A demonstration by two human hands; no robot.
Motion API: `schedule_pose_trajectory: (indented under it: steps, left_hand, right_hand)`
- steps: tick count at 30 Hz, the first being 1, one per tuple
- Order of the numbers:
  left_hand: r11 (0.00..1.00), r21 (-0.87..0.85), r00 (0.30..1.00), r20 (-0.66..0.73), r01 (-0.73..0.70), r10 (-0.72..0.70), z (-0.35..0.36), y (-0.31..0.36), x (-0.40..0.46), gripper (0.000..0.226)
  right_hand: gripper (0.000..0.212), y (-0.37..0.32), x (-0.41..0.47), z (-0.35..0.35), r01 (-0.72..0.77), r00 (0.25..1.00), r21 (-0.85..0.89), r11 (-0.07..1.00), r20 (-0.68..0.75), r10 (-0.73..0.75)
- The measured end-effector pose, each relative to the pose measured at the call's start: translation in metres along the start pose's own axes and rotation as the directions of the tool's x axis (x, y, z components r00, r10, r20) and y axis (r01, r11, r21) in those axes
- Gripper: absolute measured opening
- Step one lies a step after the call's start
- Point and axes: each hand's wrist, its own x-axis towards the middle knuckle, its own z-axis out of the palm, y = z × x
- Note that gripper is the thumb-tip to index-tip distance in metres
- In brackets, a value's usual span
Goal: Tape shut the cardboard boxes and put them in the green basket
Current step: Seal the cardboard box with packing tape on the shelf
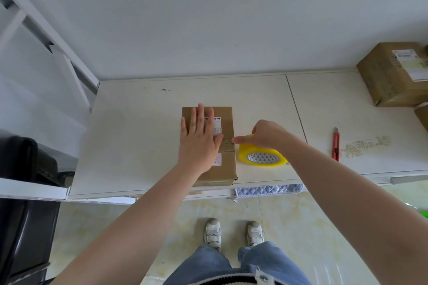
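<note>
At the centre of the frame a closed brown cardboard box (228,157) with white shipping labels lies flat on the off-white table (139,141), its near end close to the table's front edge. The left hand (199,143) lies palm down on the box top, fingers straight and slightly spread, the thumb reaching toward the right edge, where a strip of clear tape (228,144) crosses the lid. The right hand (266,135) comes in from the lower right and grips the yellowish roll of clear packing tape (262,157), which stands on the table just beside the box's right side. Its fingers are curled over the top of the roll, and one fingertip (236,139) points left and touches the tape strip at the box edge.

Further right on the table lies a red utility knife (336,144), well apart from the roll. At the upper right of the frame a larger brown cardboard box with a label (391,76) sits on the table, and the corner of another brown box (422,115) shows at the right edge below it. A small patch of bright green (424,213) shows at the right edge, lower down; what it belongs to cannot be told. Below, blue jeans (208,266) and pale sneakers (212,231) stand on a tiled floor (301,220).
</note>
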Motion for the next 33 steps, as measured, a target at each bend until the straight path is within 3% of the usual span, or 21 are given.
schedule_pose_trajectory:
  steps: [5, 10, 13, 17, 21, 24, 28, 30, 33]
  left_hand:
    - [0.913, -0.402, 0.996, -0.085, -0.066, 0.035, -0.015, -0.011, -0.009, 0.057]
    - [0.958, -0.285, 0.999, -0.033, -0.042, 0.034, -0.011, -0.012, -0.015, 0.059]
    - [0.957, -0.275, 0.994, -0.036, 0.088, -0.101, -0.009, -0.002, -0.012, 0.065]
    - [0.948, -0.187, 0.966, 0.057, 0.258, -0.251, -0.004, 0.004, -0.015, 0.088]
    - [0.909, -0.324, 0.965, 0.076, 0.264, -0.253, -0.006, -0.028, -0.017, 0.100]
    - [0.846, -0.422, 0.943, 0.199, 0.327, -0.265, -0.016, -0.047, -0.015, 0.100]
    - [0.880, -0.321, 0.917, 0.307, 0.350, -0.253, -0.031, -0.048, -0.007, 0.130]
    - [0.858, -0.350, 0.894, 0.380, 0.376, -0.237, -0.037, -0.047, -0.004, 0.143]
    - [0.742, -0.481, 0.855, 0.459, 0.467, -0.241, -0.044, -0.043, -0.001, 0.150]
  right_hand:
    - [0.083, 0.004, 0.003, 0.002, -0.007, 1.000, 0.022, 1.000, -0.005, 0.008]
    - [0.085, 0.001, 0.002, 0.002, -0.001, 1.000, 0.010, 1.000, 0.008, 0.001]
    - [0.085, 0.000, 0.000, 0.001, -0.004, 1.000, 0.014, 1.000, 0.007, 0.004]
    - [0.076, -0.001, -0.010, -0.004, 0.057, 0.998, 0.072, 0.996, 0.008, -0.058]
    - [0.063, -0.002, -0.030, -0.034, 0.207, 0.968, 0.336, 0.919, 0.064, -0.241]
    - [0.044, -0.014, -0.040, -0.055, 0.310, 0.945, 0.273, 0.911, 0.021, -0.328]
    - [0.055, -0.035, -0.045, -0.052, 0.360, 0.933, 0.082, 0.929, -0.023, -0.359]
    - [0.056, -0.036, -0.045, -0.049, 0.350, 0.937, 0.079, 0.933, -0.039, -0.348]
    - [0.056, -0.036, -0.042, -0.048, 0.328, 0.945, 0.146, 0.933, -0.047, -0.325]
